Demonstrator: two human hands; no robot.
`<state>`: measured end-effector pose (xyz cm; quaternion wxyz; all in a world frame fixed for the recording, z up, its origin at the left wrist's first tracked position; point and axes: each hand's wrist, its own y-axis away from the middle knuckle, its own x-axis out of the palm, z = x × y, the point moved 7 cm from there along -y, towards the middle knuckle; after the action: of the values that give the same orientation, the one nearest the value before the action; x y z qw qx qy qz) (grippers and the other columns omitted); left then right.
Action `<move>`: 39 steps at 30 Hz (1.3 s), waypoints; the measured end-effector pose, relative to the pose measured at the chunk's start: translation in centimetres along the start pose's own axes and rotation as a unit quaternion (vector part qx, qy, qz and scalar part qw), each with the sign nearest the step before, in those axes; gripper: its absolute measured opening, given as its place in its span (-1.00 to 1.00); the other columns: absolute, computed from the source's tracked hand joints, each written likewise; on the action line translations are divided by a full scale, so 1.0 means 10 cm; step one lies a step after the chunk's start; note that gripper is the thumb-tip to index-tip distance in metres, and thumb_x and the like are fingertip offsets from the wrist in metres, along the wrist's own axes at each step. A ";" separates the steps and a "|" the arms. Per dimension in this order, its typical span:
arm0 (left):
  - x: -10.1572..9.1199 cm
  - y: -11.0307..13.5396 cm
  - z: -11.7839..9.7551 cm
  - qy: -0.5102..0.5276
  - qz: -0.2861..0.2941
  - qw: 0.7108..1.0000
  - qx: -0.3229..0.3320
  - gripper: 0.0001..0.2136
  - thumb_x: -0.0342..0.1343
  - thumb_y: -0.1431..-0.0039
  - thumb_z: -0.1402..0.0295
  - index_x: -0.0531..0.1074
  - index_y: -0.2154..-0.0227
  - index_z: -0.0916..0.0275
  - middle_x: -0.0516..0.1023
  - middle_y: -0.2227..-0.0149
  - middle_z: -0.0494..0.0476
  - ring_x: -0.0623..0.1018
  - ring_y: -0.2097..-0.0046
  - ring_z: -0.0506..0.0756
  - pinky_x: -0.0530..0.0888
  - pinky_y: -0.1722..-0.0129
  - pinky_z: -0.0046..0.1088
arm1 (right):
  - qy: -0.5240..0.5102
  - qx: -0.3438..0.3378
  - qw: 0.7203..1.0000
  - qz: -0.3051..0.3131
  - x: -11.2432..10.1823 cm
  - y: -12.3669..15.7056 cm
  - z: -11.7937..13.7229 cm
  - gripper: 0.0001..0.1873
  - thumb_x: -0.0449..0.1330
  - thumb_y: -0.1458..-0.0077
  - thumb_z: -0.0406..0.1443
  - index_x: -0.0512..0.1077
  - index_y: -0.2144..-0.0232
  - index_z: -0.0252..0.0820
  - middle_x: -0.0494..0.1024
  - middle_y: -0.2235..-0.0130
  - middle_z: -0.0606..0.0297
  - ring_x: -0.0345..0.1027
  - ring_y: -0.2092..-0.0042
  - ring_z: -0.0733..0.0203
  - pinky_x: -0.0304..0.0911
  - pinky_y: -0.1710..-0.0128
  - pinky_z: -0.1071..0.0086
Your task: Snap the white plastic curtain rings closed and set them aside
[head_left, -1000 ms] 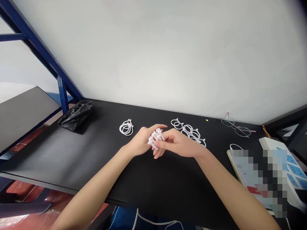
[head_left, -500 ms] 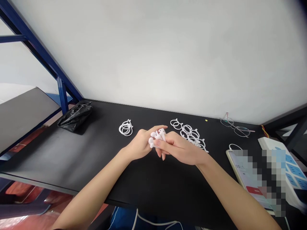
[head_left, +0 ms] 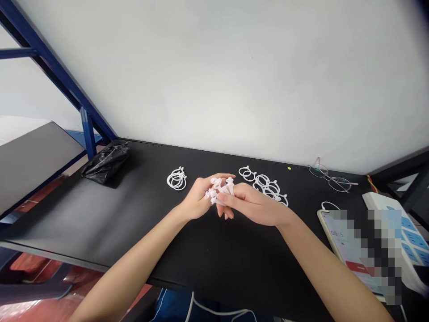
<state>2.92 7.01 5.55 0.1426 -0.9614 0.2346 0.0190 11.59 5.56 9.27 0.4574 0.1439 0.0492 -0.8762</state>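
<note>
White plastic clips (head_left: 218, 184) (exact type too small to tell) are up in both hands, over the black table (head_left: 110, 219). Left hand (head_left: 197, 197) cupped, fingers curled round the bunch; right hand (head_left: 256, 203) has thumb and fingers clamped on it from 3 o'clock. Done, by my read: stacked white rings (head_left: 180, 174) at 10 o'clock of the hands, spread white rings (head_left: 267, 184) at 2. Left: clips not down, angled every which way, none visibly on a ring. Partway, I'd judge; count unclear.
</note>
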 end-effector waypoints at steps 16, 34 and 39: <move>0.67 0.22 0.35 0.161 0.391 0.876 -0.233 -0.60 0.07 -0.15 -0.06 0.30 0.43 0.22 0.29 0.65 -0.11 0.27 0.63 -0.08 0.41 0.54 -0.50 | 0.034 0.170 0.971 -0.164 -0.38 -0.49 -0.81 -0.73 0.17 -0.18 -0.22 0.43 0.48 -0.30 0.42 0.50 0.29 0.32 0.43 0.30 0.31 0.40 0.40; 0.62 0.27 0.48 0.126 0.412 0.862 -0.268 -0.62 0.26 -0.01 0.00 0.40 0.35 0.23 0.42 0.61 -0.06 0.39 0.57 -0.05 0.37 0.53 -0.54 | 0.258 0.058 0.957 -0.120 -0.12 -0.81 -0.33 -0.83 0.23 -0.07 -0.27 0.49 0.28 -0.25 0.54 0.40 0.31 0.35 0.51 0.33 0.18 0.44 0.42; 0.48 0.14 0.55 0.119 0.265 0.913 -0.288 -0.71 0.18 -0.10 0.10 0.37 0.31 0.24 0.45 0.53 -0.05 0.39 0.59 -0.09 0.37 0.54 -0.56 | 0.215 0.070 0.937 -0.266 -0.68 -0.19 -0.15 -0.71 0.19 -0.12 -0.14 0.52 0.22 -0.22 0.52 0.52 0.31 0.44 0.49 0.23 0.22 0.47 0.40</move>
<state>6.70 5.26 -0.63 -0.1794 -0.8586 0.4802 0.0082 14.05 12.38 9.75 0.1753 0.3419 0.1209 -0.9153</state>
